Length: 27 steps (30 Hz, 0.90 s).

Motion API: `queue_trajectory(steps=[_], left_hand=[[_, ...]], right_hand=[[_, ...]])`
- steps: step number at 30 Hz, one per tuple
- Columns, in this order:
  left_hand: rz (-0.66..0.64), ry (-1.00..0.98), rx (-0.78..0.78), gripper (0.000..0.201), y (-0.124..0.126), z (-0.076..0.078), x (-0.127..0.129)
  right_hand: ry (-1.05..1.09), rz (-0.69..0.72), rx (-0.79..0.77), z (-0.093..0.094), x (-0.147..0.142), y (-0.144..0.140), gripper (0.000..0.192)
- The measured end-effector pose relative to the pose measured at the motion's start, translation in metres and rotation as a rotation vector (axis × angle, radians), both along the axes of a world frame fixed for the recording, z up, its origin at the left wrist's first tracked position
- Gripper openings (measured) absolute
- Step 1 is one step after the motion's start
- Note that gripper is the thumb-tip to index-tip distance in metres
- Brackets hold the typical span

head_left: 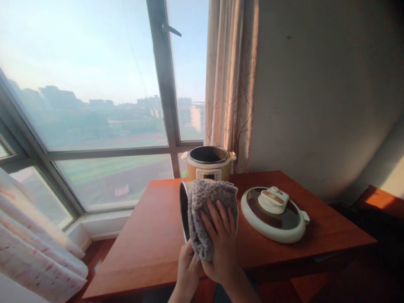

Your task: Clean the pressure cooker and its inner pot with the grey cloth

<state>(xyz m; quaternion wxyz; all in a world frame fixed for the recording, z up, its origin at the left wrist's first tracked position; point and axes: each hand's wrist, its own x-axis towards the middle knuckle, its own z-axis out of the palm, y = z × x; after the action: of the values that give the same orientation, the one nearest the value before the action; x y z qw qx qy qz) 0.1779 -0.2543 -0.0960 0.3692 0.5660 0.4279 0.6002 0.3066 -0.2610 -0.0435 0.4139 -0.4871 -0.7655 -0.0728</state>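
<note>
A cooker's inner pot [184, 210] is held tilted on its side over the front of the table, its dark opening facing left. My left hand [188, 267] is closed on the pot's lower rim. My right hand [222, 240] holds a grey fluffy towel [205, 210] against the outside of the pot, fingers spread over the cloth. Most of the pot's outer wall is hidden behind the towel.
The cooker body [192, 170] stands open at the table's back edge. Its round white lid [290, 235] lies on the right of the reddish wooden table [139, 235]. A window [104, 105] and curtains [227, 75] are behind.
</note>
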Motion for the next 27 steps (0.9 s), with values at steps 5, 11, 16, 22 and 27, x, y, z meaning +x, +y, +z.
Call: queue_trajectory(steps=[5,11,16,22,27], left_hand=[[-0.097,-0.019,-0.052,0.048,0.003,0.011,0.000],[-0.111,-0.121,-0.152,0.051,0.005,0.036,-0.011],[-0.101,-0.134,-0.174,0.054,0.002,0.041,-0.017],[-0.076,-0.089,-0.142,0.054,0.001,0.033,-0.013],[0.064,0.163,0.066,0.054,-0.003,-0.012,-0.020]], right_hand=[[-0.009,0.010,-0.077,0.053,-0.001,0.030,0.076],[-0.071,0.024,-0.225,0.105,-0.018,0.081,0.048],[-0.173,-0.027,-0.433,0.129,-0.027,0.109,0.033],[-0.213,-0.031,-0.483,0.135,-0.028,0.118,0.035],[-0.143,-0.042,-0.477,0.129,-0.023,0.121,0.037]])
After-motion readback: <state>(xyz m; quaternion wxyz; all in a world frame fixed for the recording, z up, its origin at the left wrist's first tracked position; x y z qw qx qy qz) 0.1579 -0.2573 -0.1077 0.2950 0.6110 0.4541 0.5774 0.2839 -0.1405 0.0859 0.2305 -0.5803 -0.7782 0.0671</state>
